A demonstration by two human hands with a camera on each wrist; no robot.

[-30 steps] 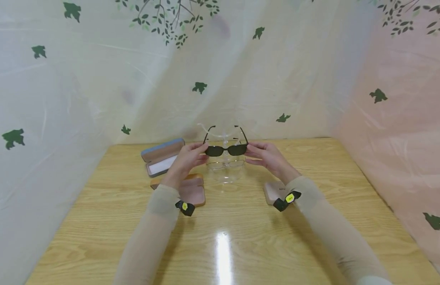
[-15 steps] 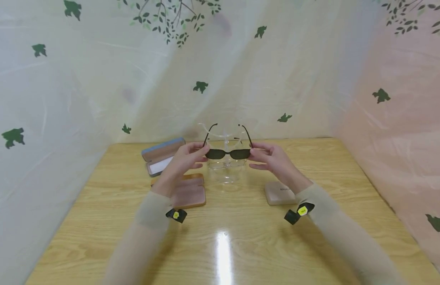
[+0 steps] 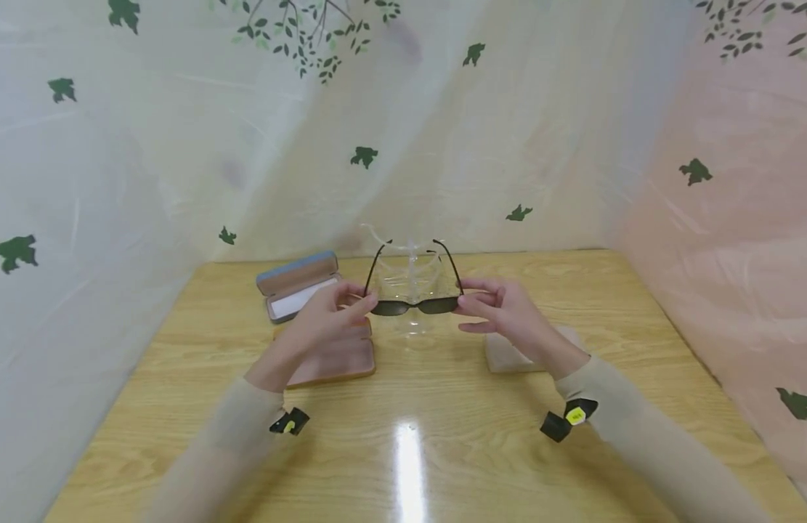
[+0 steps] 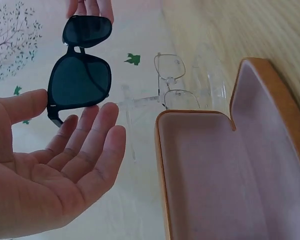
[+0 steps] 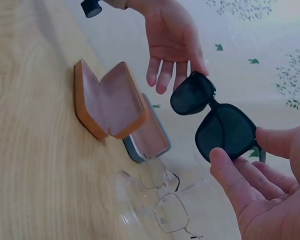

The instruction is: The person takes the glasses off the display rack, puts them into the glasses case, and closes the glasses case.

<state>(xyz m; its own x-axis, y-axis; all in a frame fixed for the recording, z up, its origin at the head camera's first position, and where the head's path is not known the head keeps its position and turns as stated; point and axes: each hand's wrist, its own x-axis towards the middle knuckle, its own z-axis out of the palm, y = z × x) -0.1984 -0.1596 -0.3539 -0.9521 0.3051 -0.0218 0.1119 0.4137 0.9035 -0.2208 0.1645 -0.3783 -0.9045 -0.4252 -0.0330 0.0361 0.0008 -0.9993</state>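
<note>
Black sunglasses (image 3: pixel 436 305) with dark lenses are held up between both hands, their arms unfolded and pointing away. My left hand (image 3: pixel 318 319) pinches them at the left hinge, the thumb on the frame edge in the left wrist view. At the opposite hinge my right hand (image 3: pixel 511 316) pinches the frame between thumb and fingers. Behind the sunglasses stands a clear display stand (image 3: pixel 413 254). Thin-rimmed eyeglasses (image 5: pixel 171 212) sit on that stand, lower down. The sunglasses appear in front of the stand, apart from it.
An orange case (image 3: pixel 341 359) lies open below my left hand. Behind it a blue-grey case (image 3: pixel 298 299) is also open. A closed beige case (image 3: pixel 504 356) lies partly under my right hand. Everything stands on a wooden table (image 3: pixel 410 407) before a patterned cloth backdrop (image 3: pixel 442 131).
Both hands have drawn the sunglasses down and toward me, away from the stand. The lenses now tilt more steeply. The forearms have spread apart.
</note>
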